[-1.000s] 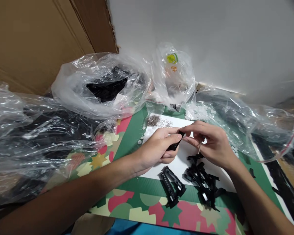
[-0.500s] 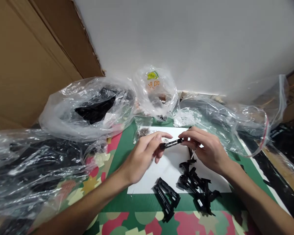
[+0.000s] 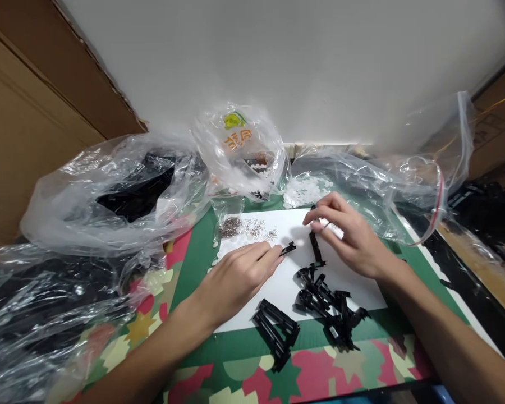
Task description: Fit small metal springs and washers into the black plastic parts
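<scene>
L hand pinches a slim blk plastic part, its notched tip poking out over the wht paper, w/ R hand half-curled nearby, can't tell if gripping.

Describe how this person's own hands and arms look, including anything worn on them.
Both the left hand and the right hand are ungloved. The forearms show no sleeves, and no watch or bracelet is visible.
</scene>
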`<act>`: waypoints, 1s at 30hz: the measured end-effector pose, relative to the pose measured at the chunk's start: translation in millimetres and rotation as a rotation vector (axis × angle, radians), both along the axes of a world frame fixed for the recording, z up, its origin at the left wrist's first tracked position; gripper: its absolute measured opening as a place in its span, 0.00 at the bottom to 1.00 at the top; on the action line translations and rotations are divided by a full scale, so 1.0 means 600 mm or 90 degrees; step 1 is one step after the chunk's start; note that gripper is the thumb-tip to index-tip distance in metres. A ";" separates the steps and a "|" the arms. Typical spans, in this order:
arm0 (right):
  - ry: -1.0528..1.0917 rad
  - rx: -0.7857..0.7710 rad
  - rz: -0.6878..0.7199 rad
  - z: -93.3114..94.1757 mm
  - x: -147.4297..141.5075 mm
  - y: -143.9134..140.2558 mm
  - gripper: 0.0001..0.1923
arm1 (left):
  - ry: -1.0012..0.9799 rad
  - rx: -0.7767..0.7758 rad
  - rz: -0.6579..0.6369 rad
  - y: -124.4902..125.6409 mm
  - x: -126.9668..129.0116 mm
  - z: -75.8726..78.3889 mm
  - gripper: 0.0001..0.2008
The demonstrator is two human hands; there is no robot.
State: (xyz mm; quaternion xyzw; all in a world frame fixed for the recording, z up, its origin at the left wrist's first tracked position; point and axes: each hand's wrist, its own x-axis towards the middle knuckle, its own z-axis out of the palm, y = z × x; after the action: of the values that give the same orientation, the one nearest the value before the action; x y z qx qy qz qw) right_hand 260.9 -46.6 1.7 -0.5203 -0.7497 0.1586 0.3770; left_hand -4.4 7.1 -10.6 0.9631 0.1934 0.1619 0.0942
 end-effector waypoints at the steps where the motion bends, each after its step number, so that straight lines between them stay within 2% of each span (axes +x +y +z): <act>1: 0.029 -0.006 -0.016 0.000 0.002 0.000 0.13 | 0.027 0.024 -0.016 0.000 0.001 -0.002 0.12; 6: 0.147 -0.075 -0.018 -0.009 -0.006 -0.002 0.22 | 0.085 0.111 -0.066 -0.002 0.002 -0.008 0.11; 13: 0.082 -0.183 0.044 -0.009 -0.032 -0.001 0.19 | 0.088 0.098 -0.079 -0.005 0.003 -0.004 0.12; 21: 0.060 -0.140 0.022 -0.024 -0.030 -0.004 0.20 | 0.155 0.077 -0.062 -0.008 0.001 0.002 0.13; 30: 0.000 -0.103 0.015 -0.027 -0.036 -0.004 0.17 | 0.155 0.096 -0.068 -0.010 0.001 0.005 0.14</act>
State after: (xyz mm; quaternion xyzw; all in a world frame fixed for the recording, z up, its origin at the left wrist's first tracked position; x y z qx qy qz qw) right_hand 239.2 -48.9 -14.4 -0.5402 -0.7404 0.2231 0.3320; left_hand -3.7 0.8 -7.6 0.9888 0.1392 0.0528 0.0063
